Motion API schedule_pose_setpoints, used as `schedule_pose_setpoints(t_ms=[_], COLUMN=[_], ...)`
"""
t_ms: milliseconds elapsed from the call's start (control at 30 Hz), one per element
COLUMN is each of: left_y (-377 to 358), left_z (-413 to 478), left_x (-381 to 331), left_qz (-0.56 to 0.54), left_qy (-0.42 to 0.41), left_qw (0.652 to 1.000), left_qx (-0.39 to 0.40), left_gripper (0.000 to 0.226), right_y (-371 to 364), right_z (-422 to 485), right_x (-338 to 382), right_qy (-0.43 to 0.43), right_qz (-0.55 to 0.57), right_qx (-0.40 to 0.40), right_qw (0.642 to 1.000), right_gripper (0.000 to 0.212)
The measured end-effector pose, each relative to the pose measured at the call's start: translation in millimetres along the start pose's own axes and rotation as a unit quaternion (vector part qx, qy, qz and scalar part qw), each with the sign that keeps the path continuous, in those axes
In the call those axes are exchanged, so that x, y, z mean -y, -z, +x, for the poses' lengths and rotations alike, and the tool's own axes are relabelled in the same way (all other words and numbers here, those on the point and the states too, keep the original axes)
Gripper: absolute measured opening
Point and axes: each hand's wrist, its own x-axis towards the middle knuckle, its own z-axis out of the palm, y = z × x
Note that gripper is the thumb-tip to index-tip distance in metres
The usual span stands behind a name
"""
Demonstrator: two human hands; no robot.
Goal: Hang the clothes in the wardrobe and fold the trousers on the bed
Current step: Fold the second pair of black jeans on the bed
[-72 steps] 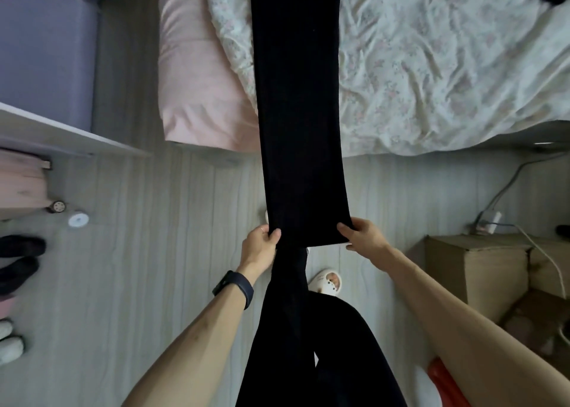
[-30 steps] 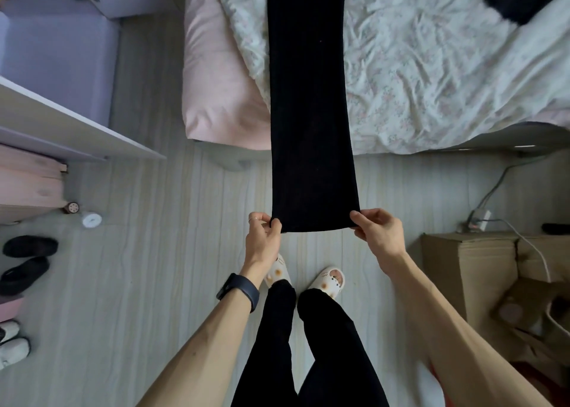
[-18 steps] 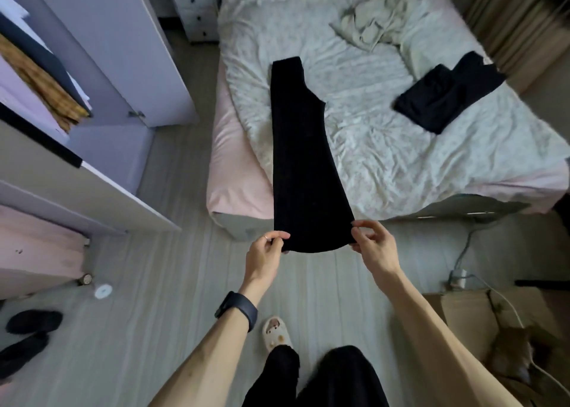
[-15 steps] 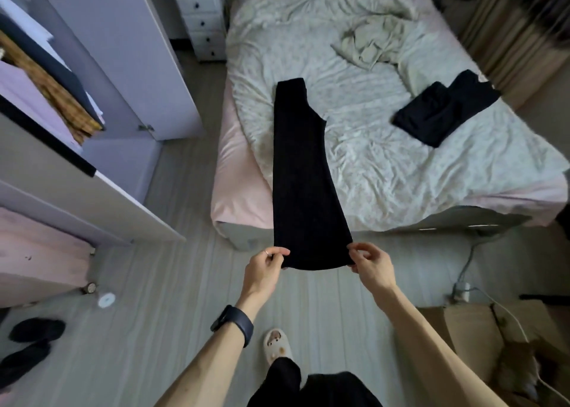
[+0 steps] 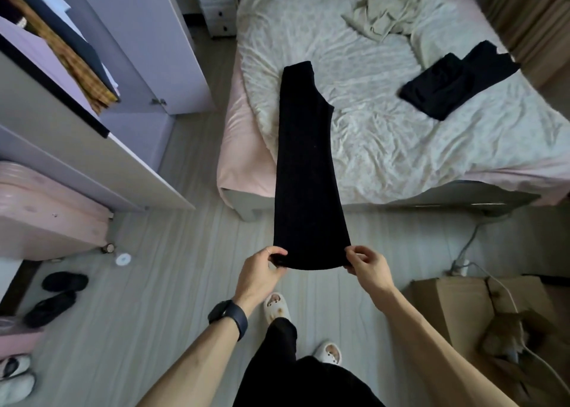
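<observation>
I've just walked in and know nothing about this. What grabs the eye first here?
The long black trousers, stretched from the bed out over the floor, with the left hand and right hand each pinching a corner of the near end. Next, a folded dark garment on the bed's right side, and the open wardrobe at left.

blk trousers (image 5: pixel 305 166) | legs together, stretched | waist on bed (image 5: pixel 401 147)

Home bedroom: unmade bed (image 5: pixel 385 135) with floral sheet, open wardrobe (image 5: pixel 101 76) of hanging clothes, drawer chest (image 5: pixel 216 2), shoes (image 5: pixel 55 295) on wood-plank floor.
</observation>
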Motion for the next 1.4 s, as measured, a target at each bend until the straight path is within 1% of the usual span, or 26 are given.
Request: schedule_pose_setpoints(t_ms=[67, 133, 167, 233, 300, 367, 433, 467, 533, 600, 633, 667, 767, 833, 867, 900, 933, 1000, 1067, 1167, 1300, 1400], left_y=[2, 5, 6, 11, 17, 23, 31, 33, 35, 32, 28, 23, 12, 8, 7, 7, 9, 18, 31, 53, 87, 105], left_z=[-2, -1, -1, 0, 2, 5, 10, 12, 12, 7, 2, -4, -17, -17, -14, -9, -1, 23, 60, 121, 225, 290], left_x=[-6, -11, -14, -20, -24, -27, -31, -33, -34, -28, -23, -17, 0, 4, 6, 6, 4, -8, -25, -54, -94, -119], left_qz=[0.089, 0.149, 0.169, 0.210, 0.257, 0.316, 0.369, 0.386, 0.402, 0.398, 0.389, 0.381, 0.362, 0.357, 0.353, 0.339, 0.319, 0.281, 0.261, 0.208, 0.134, 0.121], left_qy=[-0.045, -0.087, -0.106, -0.154, -0.210, -0.265, -0.303, -0.317, -0.346, -0.363, -0.368, -0.371, -0.355, -0.296, -0.266, -0.245, -0.233, -0.201, -0.174, -0.152, -0.132, -0.118], left_qw=[0.994, 0.982, 0.975, 0.954, 0.926, 0.890, 0.855, 0.843, 0.824, 0.822, 0.827, 0.834, 0.859, 0.886, 0.897, 0.907, 0.917, 0.938, 0.950, 0.966, 0.981, 0.985], left_qx=[-0.041, -0.078, -0.100, -0.147, -0.180, -0.194, -0.202, -0.201, -0.199, -0.183, -0.168, -0.149, -0.073, 0.006, 0.036, 0.052, 0.047, 0.017, -0.004, -0.018, -0.035, -0.035], left_gripper=[0.026, 0.025, 0.026, 0.027, 0.028, 0.029, 0.029, 0.030, 0.031, 0.031, 0.031, 0.031, 0.028, 0.027, 0.032, 0.036, 0.038, 0.034, 0.027, 0.021, 0.025, 0.028], right_y=[10, 17, 18, 19, 21, 25, 29, 30, 34, 36, 38, 39, 43, 46, 46, 46, 45, 42, 39, 33, 14, 1], right_z=[-7, -11, -12, -13, -13, -12, -7, -6, -6, -9, -12, -15, -19, -14, -10, -4, 1, 19, 45, 90, 165, 216], right_x=[2, 10, 15, 26, 33, 38, 42, 44, 44, 37, 31, 25, 9, 7, 11, 17, 23, 44, 72, 115, 182, 232], right_qy=[0.021, 0.053, 0.073, 0.135, 0.231, 0.333, 0.414, 0.435, 0.464, 0.487, 0.485, 0.465, 0.341, 0.267, 0.243, 0.227, 0.221, 0.229, 0.258, 0.294, 0.285, 0.254], right_qz=[0.017, 0.001, -0.029, -0.121, -0.227, -0.305, -0.361, -0.381, -0.406, -0.417, -0.422, -0.432, -0.461, -0.470, -0.474, -0.473, -0.467, -0.455, -0.442, -0.411, -0.367, -0.356], right_qx=[0.020, 0.049, 0.057, 0.047, 0.008, -0.034, -0.064, -0.074, -0.084, -0.073, -0.056, -0.036, 0.052, 0.132, 0.166, 0.190, 0.198, 0.180, 0.142, 0.096, 0.039, 0.021], right_qw=[0.999, 0.997, 0.995, 0.982, 0.946, 0.892, 0.833, 0.812, 0.783, 0.764, 0.764, 0.772, 0.818, 0.831, 0.830, 0.830, 0.833, 0.841, 0.847, 0.858, 0.885, 0.899], right_gripper=[0.007, 0.023, 0.031, 0.035, 0.028, 0.021, 0.020, 0.020, 0.020, 0.018, 0.017, 0.018, 0.025, 0.026, 0.025, 0.024, 0.022, 0.018, 0.012, 0.012, 0.014, 0.017])
